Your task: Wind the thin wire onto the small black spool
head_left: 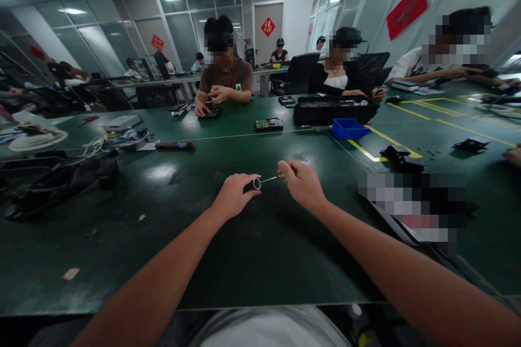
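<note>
Above the green table point(260, 260), my left hand point(231, 196) is closed around a small black cylindrical part point(253, 185), whose round, silver-rimmed end faces right. My right hand point(302, 183) pinches the reddish handle of a thin screwdriver point(268, 179). Its metal shaft points left, and the tip meets or nearly meets the ringed end of the part; I cannot tell if it is inside. Most of the cylinder is hidden by my left fingers.
A circuit-board device point(268, 124), blue bin point(350, 128) and long black case point(336, 110) stand ahead. Black brackets point(401, 158) and a blurred flat item point(411, 209) lie right. A black bag point(61, 184) and marker-like tool point(175, 145) lie left. Co-workers sit across the table.
</note>
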Available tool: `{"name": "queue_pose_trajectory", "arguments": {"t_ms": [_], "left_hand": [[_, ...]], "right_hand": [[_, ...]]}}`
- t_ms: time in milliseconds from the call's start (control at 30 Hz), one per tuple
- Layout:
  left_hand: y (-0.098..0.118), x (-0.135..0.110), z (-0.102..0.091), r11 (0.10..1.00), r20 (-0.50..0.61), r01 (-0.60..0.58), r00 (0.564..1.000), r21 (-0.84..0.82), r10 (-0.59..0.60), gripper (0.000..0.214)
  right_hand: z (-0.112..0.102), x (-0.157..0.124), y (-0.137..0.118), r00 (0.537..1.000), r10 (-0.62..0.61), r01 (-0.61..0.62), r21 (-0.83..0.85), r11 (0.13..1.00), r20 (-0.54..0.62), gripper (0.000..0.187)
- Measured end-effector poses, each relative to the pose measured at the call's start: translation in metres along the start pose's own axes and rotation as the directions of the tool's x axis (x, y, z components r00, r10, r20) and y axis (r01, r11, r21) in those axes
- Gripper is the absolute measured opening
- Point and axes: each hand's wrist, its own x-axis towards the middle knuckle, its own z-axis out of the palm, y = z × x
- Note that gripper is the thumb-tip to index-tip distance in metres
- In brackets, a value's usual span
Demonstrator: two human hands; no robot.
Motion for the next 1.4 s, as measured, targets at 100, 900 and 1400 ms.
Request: {"name": "queue_pose_trajectory", "arguments": {"t_ms": [100, 900, 1400], "left_hand": [[-0.001, 0.0, 0.001, 1.0, -0.019, 0.004, 1.0, -0.01, -0.005, 0.04], [-0.002, -0.001, -0.004, 0.995, -0.005, 0.068, 0.998, -0.069, -0.068, 0.038], [-0.004, 0.003, -0.009, 0.996, -0.006, 0.084, 0.996, -0.033, -0.085, 0.034]], "right_hand": [[0.003, -0.001, 0.001, 0.999, -0.048, 0.048, 0.02, 0.999, -0.014, 0.031], [0.018, -0.001, 0.009, 0.994, 0.107, -0.082, 0.485, 0.871, -0.025, 0.024], [0.014, 0.008, 0.022, 0.963, 0.264, -0.189, 0.586, 0.788, -0.045, 0.029]]}}
